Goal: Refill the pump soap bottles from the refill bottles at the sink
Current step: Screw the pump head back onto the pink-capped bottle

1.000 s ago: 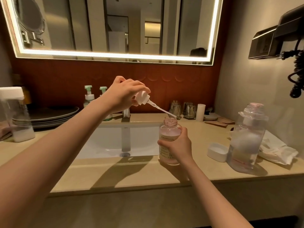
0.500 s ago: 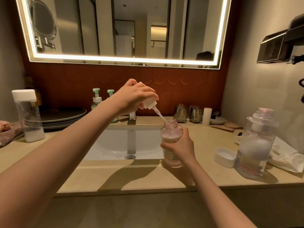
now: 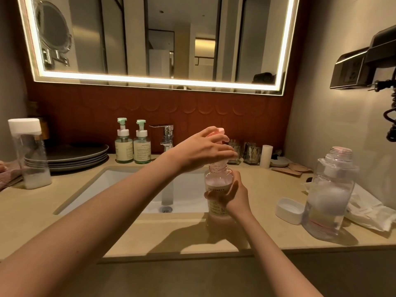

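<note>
Pump soap bottle (image 3: 217,185) stands near the counter's (image 3: 128,239) front edge, right of the sink (image 3: 128,189); your right hand (image 3: 232,196) grasps its body, so brace it against spinning. Above, your left hand (image 3: 205,151) clasps the pump head (image 3: 218,131): seat it square on the threaded neck, then twist.

Left of my grip on the pink bottle (image 3: 218,185) the sink basin (image 3: 188,194) lies open, faucet (image 3: 167,136) at its back. Right of it a white cap (image 3: 289,211) and the tall refill bottle (image 3: 330,196) crowd the counter (image 3: 171,239). Two glasses (image 3: 251,155) stand close behind. Above, my left hand (image 3: 203,151) covers the pump head (image 3: 220,130).
</note>
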Demonstrator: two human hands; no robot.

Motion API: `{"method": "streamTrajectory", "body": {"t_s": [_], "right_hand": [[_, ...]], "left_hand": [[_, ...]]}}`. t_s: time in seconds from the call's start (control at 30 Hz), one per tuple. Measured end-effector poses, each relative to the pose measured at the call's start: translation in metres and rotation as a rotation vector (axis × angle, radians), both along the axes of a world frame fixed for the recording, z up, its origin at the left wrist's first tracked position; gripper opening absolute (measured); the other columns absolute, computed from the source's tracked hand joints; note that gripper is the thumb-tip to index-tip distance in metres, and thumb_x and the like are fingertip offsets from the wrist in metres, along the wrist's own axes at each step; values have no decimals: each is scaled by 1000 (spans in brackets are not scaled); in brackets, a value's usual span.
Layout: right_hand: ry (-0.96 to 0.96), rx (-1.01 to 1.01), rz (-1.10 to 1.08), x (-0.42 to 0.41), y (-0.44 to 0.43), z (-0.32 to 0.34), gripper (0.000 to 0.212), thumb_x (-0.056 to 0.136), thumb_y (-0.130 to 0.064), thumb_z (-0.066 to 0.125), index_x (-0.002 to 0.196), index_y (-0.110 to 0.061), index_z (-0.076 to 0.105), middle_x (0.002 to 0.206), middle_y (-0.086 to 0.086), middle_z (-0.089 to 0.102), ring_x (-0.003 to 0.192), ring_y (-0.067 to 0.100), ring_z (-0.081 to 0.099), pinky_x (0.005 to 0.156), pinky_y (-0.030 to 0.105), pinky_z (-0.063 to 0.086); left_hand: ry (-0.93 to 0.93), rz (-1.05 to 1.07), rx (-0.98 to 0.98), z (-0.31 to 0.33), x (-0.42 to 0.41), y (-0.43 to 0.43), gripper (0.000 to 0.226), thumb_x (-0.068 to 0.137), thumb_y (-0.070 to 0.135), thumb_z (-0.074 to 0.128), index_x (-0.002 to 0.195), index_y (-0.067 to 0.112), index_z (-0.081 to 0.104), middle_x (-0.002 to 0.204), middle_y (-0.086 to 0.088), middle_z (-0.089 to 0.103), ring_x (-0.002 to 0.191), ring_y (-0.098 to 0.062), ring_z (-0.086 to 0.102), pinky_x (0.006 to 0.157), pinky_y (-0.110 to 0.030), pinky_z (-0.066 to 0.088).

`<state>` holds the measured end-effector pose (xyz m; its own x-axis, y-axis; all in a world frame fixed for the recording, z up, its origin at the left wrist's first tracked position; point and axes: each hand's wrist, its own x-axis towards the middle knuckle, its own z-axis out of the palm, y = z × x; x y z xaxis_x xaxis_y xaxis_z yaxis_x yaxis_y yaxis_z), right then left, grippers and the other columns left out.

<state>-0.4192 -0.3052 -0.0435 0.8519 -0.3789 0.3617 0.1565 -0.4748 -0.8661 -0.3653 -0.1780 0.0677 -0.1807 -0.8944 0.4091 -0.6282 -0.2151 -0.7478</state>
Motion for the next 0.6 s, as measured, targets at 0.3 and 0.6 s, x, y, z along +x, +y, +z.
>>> {"method": "streamTrajectory", "body": {"t_s": [0.3,0.6], "right_hand": [[16,-26,-39,1,-2,-2,85,68,-24,82,137,-15,31,132,6,51,118,27,50,93,35,43],[0,63,-57,-1,-2,-4,75,71,-17,79,132,-15,33,128,6,53,117,23,53,89,30,43]], "left_hand": [[278,-11,58,-22,-1,-5,65,66,-6,74,125,17,58,119,-5,64,102,-25,61,91,-38,49],[1543,-262,-932,-71,-21,-31,35,75,13,74,98,17,46,95,6,57,97,-10,56,85,-22,51]]}}
